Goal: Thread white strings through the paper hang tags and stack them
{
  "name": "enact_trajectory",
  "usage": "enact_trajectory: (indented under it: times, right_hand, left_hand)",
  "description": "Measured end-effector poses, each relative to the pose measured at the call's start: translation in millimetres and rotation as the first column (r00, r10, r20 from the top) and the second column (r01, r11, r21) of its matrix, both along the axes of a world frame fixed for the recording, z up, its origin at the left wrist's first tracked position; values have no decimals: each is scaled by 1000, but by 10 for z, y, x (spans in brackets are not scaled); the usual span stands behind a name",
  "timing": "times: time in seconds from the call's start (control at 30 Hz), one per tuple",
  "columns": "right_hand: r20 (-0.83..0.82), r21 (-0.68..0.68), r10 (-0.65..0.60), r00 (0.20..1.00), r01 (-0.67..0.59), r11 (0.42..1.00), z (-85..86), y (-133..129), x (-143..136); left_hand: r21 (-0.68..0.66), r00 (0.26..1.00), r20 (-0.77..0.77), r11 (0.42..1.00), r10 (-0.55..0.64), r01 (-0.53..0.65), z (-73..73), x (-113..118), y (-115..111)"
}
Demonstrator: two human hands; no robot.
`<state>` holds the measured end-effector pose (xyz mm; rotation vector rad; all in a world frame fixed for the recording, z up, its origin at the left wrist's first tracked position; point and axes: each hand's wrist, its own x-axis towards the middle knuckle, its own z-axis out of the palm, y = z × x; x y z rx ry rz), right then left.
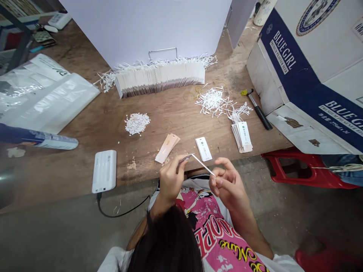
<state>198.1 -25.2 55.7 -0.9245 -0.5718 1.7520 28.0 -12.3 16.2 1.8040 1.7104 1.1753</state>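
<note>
My left hand [170, 178] pinches a hang tag [186, 157] seen nearly edge-on, just off the table's front edge. From its end a white string [203, 165] runs taut down to my right hand [227, 182], whose thumb and fingertips are closed on it. On the table before me lie a small stack of pinkish tags [167, 148] and a white printed tag [203, 149]. Farther right, a bundle of strung tags [242, 136] sits below a tangled heap of loose white strings [213, 101].
A long row of packed tags [161, 77] lines the back. Small white pieces [137, 124] form a pile. A power bank [104, 172] with a cable, a spray can [39, 138] and plastic bags [51, 102] are left; a hammer [257, 109], carton [300, 75] and red stool [306, 170] are right.
</note>
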Motion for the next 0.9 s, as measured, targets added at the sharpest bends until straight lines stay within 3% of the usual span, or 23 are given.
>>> enact_trajectory:
  times: [0.23,0.37,0.47,0.63,0.77,0.9]
  right_hand:
    - [156,-90,-20,988,34,995,-81,-25,-23]
    - [152,-130,19,988,1,992,-119,-19,-16]
    - [108,-156,86,990,-69,985,-158,-19,14]
    - [101,-202,340,935,-315,927,-290,-16,3]
    - [152,-123,345,926,-328,937,-324,-11,-53]
    - [77,-141,348,934,-335,932,-282,2,-81]
  left_hand:
    - [37,996,-78,998,44,-41,-2,-46,7]
    - [43,995,-83,998,49,-45,14,-63,18]
    - [30,996,-66,998,53,-51,39,-71,27]
    - [-13,999,-25,999,42,-42,67,-50,22]
    - [-61,998,-4,996,64,-64,74,-38,23]
    - [-109,996,21,990,88,-85,94,-55,42]
